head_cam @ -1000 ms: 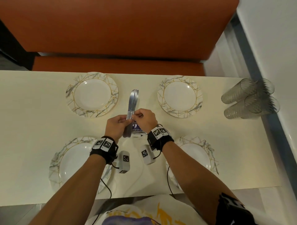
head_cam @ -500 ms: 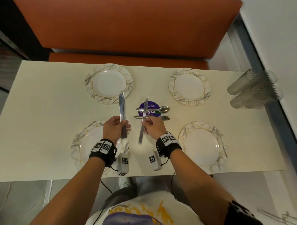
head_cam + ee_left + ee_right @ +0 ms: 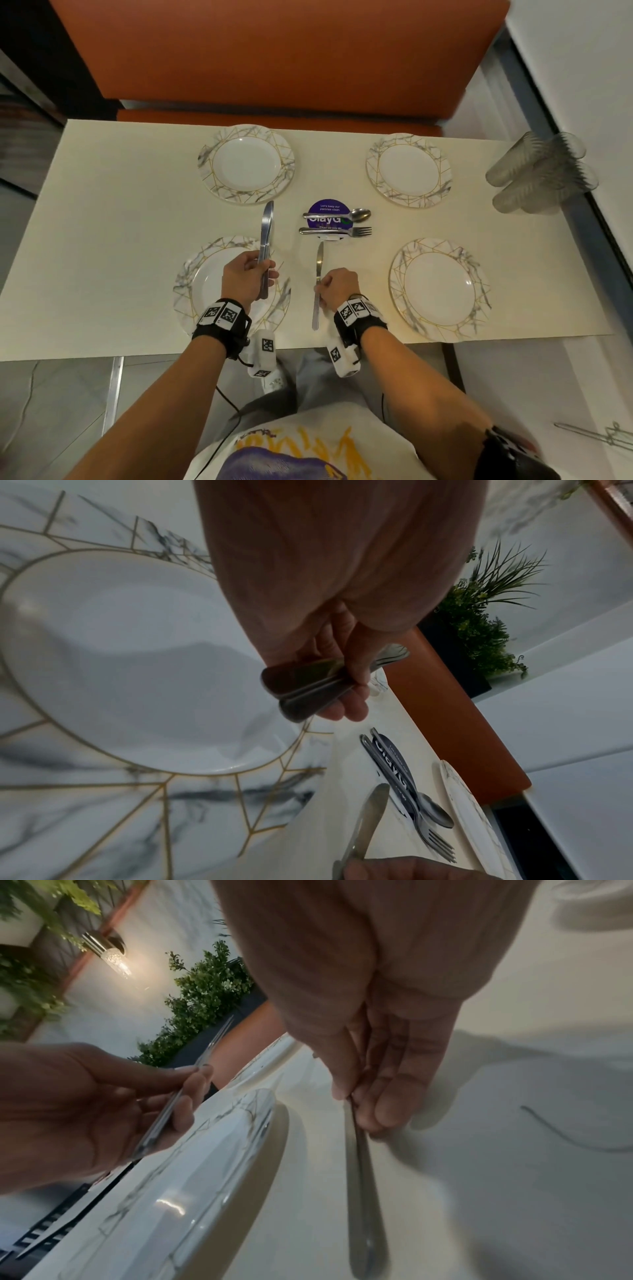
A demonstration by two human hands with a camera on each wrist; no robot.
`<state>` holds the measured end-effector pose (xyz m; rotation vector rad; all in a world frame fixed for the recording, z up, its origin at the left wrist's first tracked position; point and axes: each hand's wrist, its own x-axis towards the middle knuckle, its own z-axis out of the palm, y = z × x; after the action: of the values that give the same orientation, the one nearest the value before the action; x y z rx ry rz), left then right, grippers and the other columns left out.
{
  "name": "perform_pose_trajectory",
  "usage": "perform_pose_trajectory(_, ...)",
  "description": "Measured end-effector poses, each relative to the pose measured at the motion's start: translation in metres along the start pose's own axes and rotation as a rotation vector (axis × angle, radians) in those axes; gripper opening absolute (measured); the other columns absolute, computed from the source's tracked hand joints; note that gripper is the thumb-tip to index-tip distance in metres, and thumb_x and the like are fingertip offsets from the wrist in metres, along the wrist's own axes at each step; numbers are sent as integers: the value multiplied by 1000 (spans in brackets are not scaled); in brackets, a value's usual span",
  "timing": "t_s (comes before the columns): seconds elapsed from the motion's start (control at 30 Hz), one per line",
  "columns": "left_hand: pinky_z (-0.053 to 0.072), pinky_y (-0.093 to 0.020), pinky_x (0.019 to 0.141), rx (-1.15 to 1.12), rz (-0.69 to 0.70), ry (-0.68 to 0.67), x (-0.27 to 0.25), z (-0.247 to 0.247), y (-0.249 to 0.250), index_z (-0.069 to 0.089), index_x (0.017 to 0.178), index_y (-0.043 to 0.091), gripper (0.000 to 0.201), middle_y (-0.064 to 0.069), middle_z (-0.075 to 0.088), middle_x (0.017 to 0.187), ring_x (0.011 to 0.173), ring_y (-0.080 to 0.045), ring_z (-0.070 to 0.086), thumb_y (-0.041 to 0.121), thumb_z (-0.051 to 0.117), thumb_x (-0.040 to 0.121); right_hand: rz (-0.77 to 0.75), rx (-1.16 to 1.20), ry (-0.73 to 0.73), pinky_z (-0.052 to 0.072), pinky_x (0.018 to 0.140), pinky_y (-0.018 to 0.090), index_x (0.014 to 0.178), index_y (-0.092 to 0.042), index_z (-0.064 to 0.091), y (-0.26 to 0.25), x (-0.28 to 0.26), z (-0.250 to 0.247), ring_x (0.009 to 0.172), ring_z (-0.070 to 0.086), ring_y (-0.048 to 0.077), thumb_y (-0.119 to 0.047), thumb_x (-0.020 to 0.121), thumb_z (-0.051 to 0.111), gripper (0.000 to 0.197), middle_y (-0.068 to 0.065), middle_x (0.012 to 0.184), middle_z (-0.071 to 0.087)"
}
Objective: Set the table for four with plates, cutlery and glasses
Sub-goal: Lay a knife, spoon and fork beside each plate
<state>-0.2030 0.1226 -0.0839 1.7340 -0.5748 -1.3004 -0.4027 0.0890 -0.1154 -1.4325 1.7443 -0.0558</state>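
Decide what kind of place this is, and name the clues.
Probably a shared office pantry or canteen booth: an orange upholstered bench behind the table, and a purple sticker reading "Let's keep our pantries clean".

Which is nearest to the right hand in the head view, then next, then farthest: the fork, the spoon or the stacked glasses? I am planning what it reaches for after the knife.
1. fork: table centre, just beyond the right hand, lying crosswise.
2. spoon: directly behind the fork, on the purple sticker.
3. stacked glasses: far right edge of the table.
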Motion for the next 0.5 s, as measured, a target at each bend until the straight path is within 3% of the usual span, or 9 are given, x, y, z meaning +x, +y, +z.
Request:
perform_pose_trajectory(0.1,62,-35,72,6,2,-5,0,0,0,67,118,1,20,-18,77,98,76,-25,75,6,65,99,15,-72,21,57,87,31,95,-7,75,3,0,-3,90,71,23,-25,86,77,20,9,95,75)
perform_pose_trajectory(0.2,61,-35,71,15,4,-11,1,-1,1,67,119,2,21,-15,78,96,76,-23,76,7,66,99,-52,-92,89,56,86,35,111,-16,65,8,-2,-5,93,66,24,-26,89,72,25,7,105,68)
perform_pose_trajectory(0.33,60,-32,70,35,1,-13,2,-1,2,67,119,4,21,-14,78,97,76,-21,76,9,66,99,-235,-276,73,50,99,39,146,-22,44,16,0,-3,117,53,25,-24,93,65,56,7,126,53)
perform_pose_trajectory(0.5,58,-24,62,39,-2,-16,1,2,5,67,118,4,20,-13,78,97,74,-19,76,9,65,99,-265,-331,30,50,99,40,152,-25,37,23,-1,3,119,49,28,-26,95,62,62,9,125,47)
